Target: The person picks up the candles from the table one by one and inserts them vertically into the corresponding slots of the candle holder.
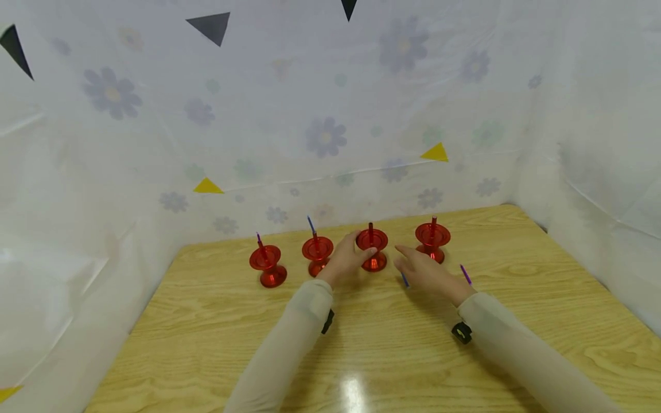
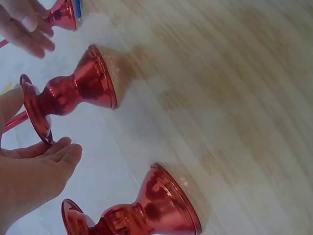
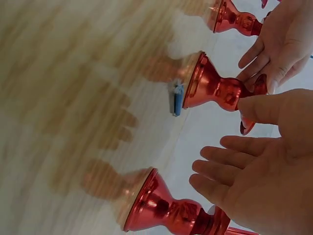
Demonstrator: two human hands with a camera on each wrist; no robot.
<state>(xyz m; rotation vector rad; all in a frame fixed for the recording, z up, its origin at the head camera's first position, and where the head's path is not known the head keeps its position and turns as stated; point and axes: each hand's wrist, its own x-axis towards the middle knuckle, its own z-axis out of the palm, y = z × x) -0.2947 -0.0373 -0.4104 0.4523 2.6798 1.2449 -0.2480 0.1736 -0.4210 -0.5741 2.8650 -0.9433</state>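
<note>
My left hand [image 1: 347, 261] is at the third red metal candle holder [image 1: 374, 261], thumb and fingers on opposite sides of its dish rim. That holder stands upright, a thin red tube rising from its middle. My right hand [image 1: 426, 275] hovers between it and the rightmost candle holder [image 1: 432, 236], fingers extended and palm facing left; it holds nothing. A small blue candle [image 3: 177, 100] lies on the table by the third holder's base, partly hidden by my right hand in the head view. Right of that hand lies a purple candle [image 1: 466, 274].
The leftmost candle holder [image 1: 272, 276] carries a purple candle [image 1: 259, 237]. Beside it, the second candle holder [image 1: 317, 248] has a blue candle [image 1: 311, 224] leaning at its tube. All stand in a row on the wooden table [image 1: 382, 350], before a flower-patterned curtain [image 1: 268, 126].
</note>
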